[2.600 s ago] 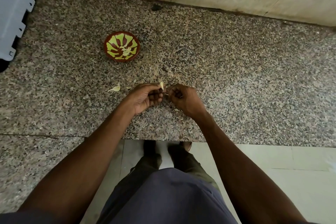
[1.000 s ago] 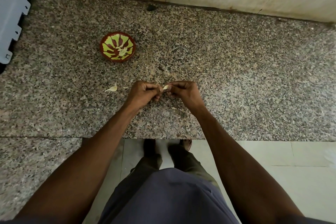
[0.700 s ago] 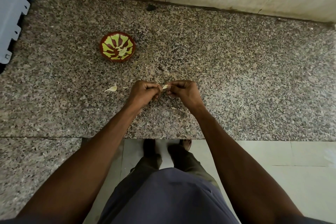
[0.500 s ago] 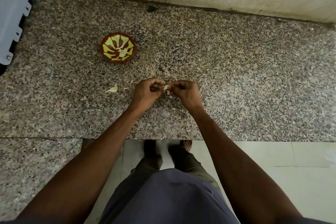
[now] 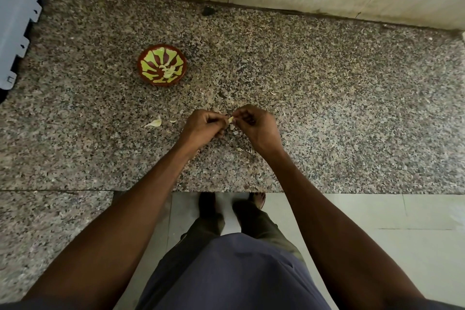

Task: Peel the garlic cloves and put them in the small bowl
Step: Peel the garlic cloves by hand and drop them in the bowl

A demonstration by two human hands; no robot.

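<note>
2 hands meet over the granite counter (image 5: 327, 108): left hand (image 5: 203, 126) and right hand (image 5: 256, 126) both pinch 1 garlic clove (image 5: 230, 119); the small bowl (image 5: 162, 65) sits far left.

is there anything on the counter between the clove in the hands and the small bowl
Nothing solid. The clove is pinched between the left hand and right hand; the small bowl sits up and to the left. Only thin peel flakes lie on the counter between.
</note>
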